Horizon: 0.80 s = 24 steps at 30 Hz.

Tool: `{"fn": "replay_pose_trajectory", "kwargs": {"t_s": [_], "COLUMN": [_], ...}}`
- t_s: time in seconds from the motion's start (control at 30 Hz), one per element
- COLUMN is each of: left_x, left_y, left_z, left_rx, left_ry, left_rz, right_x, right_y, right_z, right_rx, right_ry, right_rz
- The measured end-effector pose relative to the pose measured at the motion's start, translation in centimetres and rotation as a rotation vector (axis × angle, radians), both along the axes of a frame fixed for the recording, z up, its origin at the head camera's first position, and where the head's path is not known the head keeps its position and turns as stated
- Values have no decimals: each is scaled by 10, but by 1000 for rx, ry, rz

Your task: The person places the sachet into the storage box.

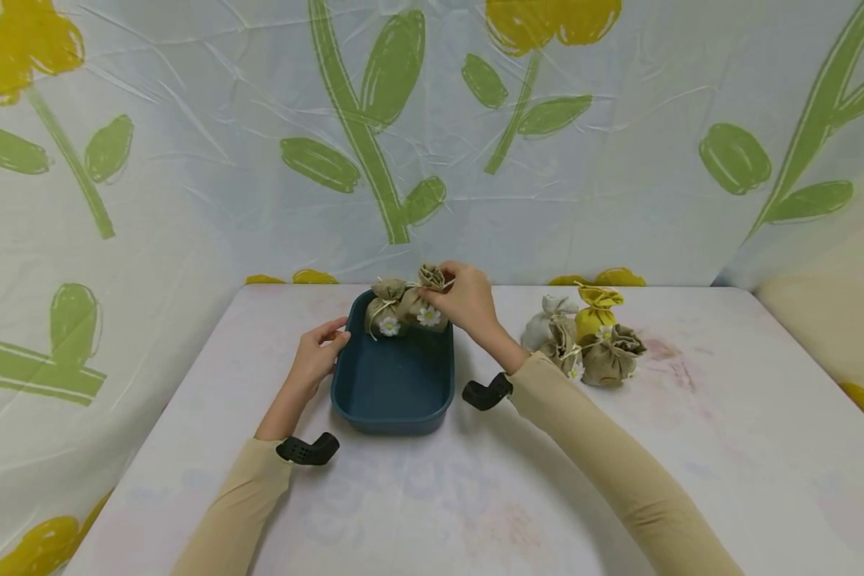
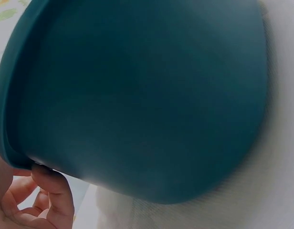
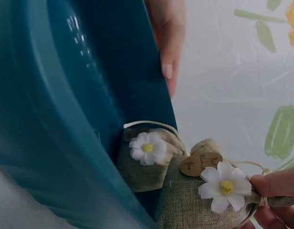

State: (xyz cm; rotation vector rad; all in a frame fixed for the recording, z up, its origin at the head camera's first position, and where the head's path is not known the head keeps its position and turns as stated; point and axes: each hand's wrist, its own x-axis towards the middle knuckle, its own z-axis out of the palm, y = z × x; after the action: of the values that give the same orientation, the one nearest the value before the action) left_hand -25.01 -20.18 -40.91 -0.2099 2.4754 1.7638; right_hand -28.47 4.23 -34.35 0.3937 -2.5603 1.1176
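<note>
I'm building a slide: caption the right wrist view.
Right-hand fingers pinch a white-flowered brown cloth pouch by its tied neck, beside a similar pouch in a rounded teal tub.

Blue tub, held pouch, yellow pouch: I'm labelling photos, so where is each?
Blue tub [image 1: 392, 386], head view: bare inside floor.
Held pouch [image 3: 187, 202], right wrist view: plain cloth body.
Yellow pouch [image 1: 591, 322], head view: cloth body.

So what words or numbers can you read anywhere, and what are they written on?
"Best Wishes", probably: small flat brown tag on the beige woven-cloth pouch in the right hand; its other writing is too blurred.
Dim brown tag on the neighbouring beige woven-cloth pouch: too dark to read.
White, yellow and beige cloth pouches on the pale patterned table: any writing is too small.
</note>
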Motion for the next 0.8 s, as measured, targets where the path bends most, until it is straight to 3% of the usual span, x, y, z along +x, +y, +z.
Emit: {"fn": "replay_pose_trajectory", "kwargs": {"t_s": [0.6, 0.8], "left_x": [-1, -1], "left_y": [-2, -1], "left_z": [-2, -3], "left_rx": [35, 43], "left_ry": [37, 36], "left_rz": [-2, -7], "right_x": [-5, -11], "right_y": [-2, -4], "right_z": [-6, -11], "right_rx": [57, 72], "right_ry": [53, 30], "right_rz": [-86, -104]}}
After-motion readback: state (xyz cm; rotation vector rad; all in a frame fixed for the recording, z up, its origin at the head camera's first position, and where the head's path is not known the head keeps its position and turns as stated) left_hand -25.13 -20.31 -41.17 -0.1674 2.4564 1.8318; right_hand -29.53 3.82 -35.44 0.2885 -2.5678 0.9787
